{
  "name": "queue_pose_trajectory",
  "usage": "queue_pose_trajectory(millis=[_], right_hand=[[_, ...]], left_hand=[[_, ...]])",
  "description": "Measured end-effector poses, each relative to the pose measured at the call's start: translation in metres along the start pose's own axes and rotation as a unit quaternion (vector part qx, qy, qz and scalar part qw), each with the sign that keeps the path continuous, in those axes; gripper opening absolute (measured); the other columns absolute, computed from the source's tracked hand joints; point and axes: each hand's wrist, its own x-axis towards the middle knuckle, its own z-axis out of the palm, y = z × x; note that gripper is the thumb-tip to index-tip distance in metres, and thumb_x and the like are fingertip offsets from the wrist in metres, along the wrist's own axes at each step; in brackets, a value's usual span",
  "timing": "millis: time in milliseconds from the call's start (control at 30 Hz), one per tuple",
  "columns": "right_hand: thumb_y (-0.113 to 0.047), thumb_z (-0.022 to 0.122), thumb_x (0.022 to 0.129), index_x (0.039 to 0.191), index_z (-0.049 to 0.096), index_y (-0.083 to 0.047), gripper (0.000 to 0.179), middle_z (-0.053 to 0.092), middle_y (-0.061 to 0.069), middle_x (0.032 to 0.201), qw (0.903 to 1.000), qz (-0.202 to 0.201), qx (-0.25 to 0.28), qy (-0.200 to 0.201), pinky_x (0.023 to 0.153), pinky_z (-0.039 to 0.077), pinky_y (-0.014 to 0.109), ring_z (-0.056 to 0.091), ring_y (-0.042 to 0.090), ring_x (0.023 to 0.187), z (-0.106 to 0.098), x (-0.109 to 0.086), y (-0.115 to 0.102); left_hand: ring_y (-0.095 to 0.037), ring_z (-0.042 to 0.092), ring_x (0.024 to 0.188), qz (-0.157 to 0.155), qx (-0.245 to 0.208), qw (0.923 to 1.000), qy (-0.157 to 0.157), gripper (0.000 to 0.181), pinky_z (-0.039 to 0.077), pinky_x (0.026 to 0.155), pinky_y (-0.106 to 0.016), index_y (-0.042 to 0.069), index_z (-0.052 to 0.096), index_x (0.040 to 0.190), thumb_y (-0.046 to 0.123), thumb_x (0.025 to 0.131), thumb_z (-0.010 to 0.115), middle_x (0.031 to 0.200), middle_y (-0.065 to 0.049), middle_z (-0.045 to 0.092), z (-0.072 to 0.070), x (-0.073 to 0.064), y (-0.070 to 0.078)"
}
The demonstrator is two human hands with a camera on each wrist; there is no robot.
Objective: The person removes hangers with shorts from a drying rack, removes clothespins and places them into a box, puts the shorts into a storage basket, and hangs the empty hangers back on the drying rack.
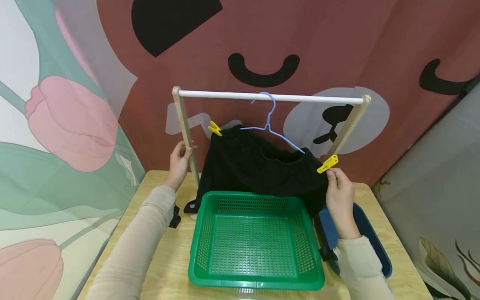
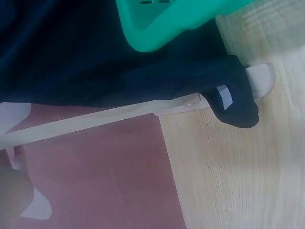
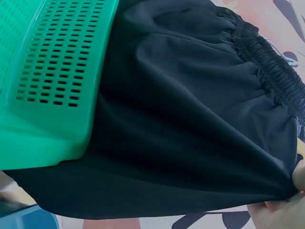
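Observation:
Black elastic-waisted pants (image 1: pixel 258 171) hang from a blue hanger (image 1: pixel 268 121) hooked over the rack's white bar (image 1: pixel 225 95). One yellow clothespin (image 1: pixel 215 128) is at the waistband's left end, another yellow clothespin (image 1: pixel 328 164) at its right end. My left hand (image 1: pixel 179 162) grips the rack's left wooden post (image 1: pixel 182 118). Just below the right clothespin, my right hand (image 1: pixel 341 198) pinches the pants' side edge. In the right wrist view the thumb and fingers (image 3: pixel 279 212) hold the cloth, pulling folds toward them. The lower part of the pants is hidden behind the basket.
A green perforated basket (image 1: pixel 255 246) stands on the wooden table (image 1: pixel 168 250) in front of the pants. Behind my right wrist is a blue tub (image 1: pixel 365 231), partly covered. The rack's right post (image 1: pixel 348 125) stands near a printed curtain (image 1: pixel 337 41).

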Motion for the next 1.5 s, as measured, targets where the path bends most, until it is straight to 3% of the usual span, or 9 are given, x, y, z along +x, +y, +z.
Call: queue_pose_trajectory(millis=[133, 367, 633, 733, 833, 933, 1067, 1267, 1500], right_hand=[[-0.014, 0.049, 0.105, 0.106, 0.066, 0.009, 0.028, 0.067, 0.025, 0.099, 0.9998, 0.004, 0.011, 0.016, 0.071, 0.037, 0.025, 0.048, 0.009, 0.078, 0.000, 0.005, -0.001], [-0.013, 0.052, 0.103, 0.104, 0.068, 0.008, 0.027, 0.069, 0.023, 0.099, 0.9988, 0.021, 0.006, 0.044, 0.069, 0.035, 0.026, 0.046, 0.007, 0.076, -0.001, 0.012, -0.004], [-0.015, 0.054, 0.102, 0.101, 0.068, 0.008, 0.027, 0.063, 0.020, 0.086, 0.9979, 0.019, 0.010, 0.061, 0.066, 0.031, 0.025, 0.040, 0.006, 0.070, -0.007, 0.023, -0.013], [-0.016, 0.055, 0.101, 0.100, 0.069, 0.007, 0.027, 0.065, -0.001, 0.084, 0.9974, 0.022, 0.013, 0.067, 0.067, 0.032, 0.023, 0.042, 0.006, 0.071, -0.010, 0.026, -0.017], [-0.016, 0.056, 0.100, 0.099, 0.069, 0.008, 0.027, 0.056, -0.026, 0.077, 0.9968, 0.024, 0.024, 0.072, 0.067, 0.032, 0.023, 0.043, 0.005, 0.073, -0.013, 0.030, -0.020], [-0.016, 0.055, 0.101, 0.099, 0.068, 0.009, 0.028, 0.046, -0.037, 0.072, 0.9965, 0.030, 0.032, 0.071, 0.068, 0.033, 0.022, 0.043, 0.005, 0.074, -0.017, 0.034, -0.022], [-0.016, 0.054, 0.103, 0.099, 0.068, 0.009, 0.029, 0.045, -0.037, 0.071, 0.9962, 0.040, 0.034, 0.069, 0.070, 0.034, 0.020, 0.044, 0.003, 0.076, -0.024, 0.042, -0.029], [-0.019, 0.052, 0.103, 0.098, 0.065, 0.009, 0.031, 0.048, -0.026, 0.073, 0.9968, 0.037, 0.039, 0.058, 0.069, 0.033, 0.020, 0.044, 0.006, 0.077, -0.037, 0.053, -0.047], [-0.019, 0.052, 0.103, 0.093, 0.065, 0.006, 0.030, 0.053, -0.015, 0.076, 0.9961, 0.040, 0.063, 0.048, 0.067, 0.033, 0.022, 0.045, 0.008, 0.075, -0.047, 0.050, -0.058]], left_hand=[[-0.032, 0.052, 0.124, -0.005, -0.003, 0.9999, 0.008, 0.039, 0.039, 0.105, -0.045, -0.003, 0.048, 0.136, 0.020, 0.105, 0.046, 0.127, -0.025, 0.058, -0.001, 0.000, -0.002], [-0.031, 0.053, 0.121, -0.003, 0.000, 1.0000, 0.009, 0.041, 0.040, 0.101, -0.037, -0.007, 0.046, 0.136, 0.020, 0.105, 0.045, 0.126, -0.028, 0.058, 0.001, 0.002, -0.004], [-0.032, 0.052, 0.122, -0.002, -0.002, 1.0000, 0.004, 0.042, 0.040, 0.101, -0.039, -0.008, 0.044, 0.137, 0.019, 0.105, 0.044, 0.127, -0.029, 0.056, 0.001, 0.003, -0.003], [-0.032, 0.052, 0.122, -0.004, -0.003, 1.0000, 0.001, 0.042, 0.040, 0.101, -0.038, -0.008, 0.044, 0.137, 0.019, 0.105, 0.044, 0.127, -0.029, 0.056, 0.000, 0.004, -0.003], [-0.033, 0.051, 0.122, -0.007, -0.010, 0.9999, 0.000, 0.042, 0.040, 0.100, -0.038, -0.008, 0.044, 0.138, 0.019, 0.105, 0.044, 0.128, -0.029, 0.055, -0.001, 0.005, -0.003], [-0.035, 0.050, 0.124, -0.009, -0.014, 0.9999, -0.004, 0.042, 0.039, 0.102, -0.040, -0.007, 0.044, 0.139, 0.018, 0.105, 0.044, 0.129, -0.030, 0.054, -0.001, 0.005, -0.003], [-0.038, 0.048, 0.126, -0.007, -0.012, 0.9998, -0.012, 0.042, 0.037, 0.104, -0.044, -0.007, 0.044, 0.139, 0.017, 0.105, 0.044, 0.130, -0.030, 0.055, 0.000, 0.006, -0.001], [-0.036, 0.048, 0.126, -0.014, 0.001, 0.9997, -0.021, 0.042, 0.038, 0.103, -0.045, -0.005, 0.045, 0.139, 0.020, 0.105, 0.044, 0.129, -0.029, 0.055, -0.001, 0.006, 0.001], [-0.031, 0.049, 0.122, -0.032, 0.024, 0.9988, -0.030, 0.042, 0.037, 0.106, -0.046, 0.000, 0.044, 0.142, 0.023, 0.107, 0.043, 0.129, -0.024, 0.054, -0.006, 0.005, 0.004]])
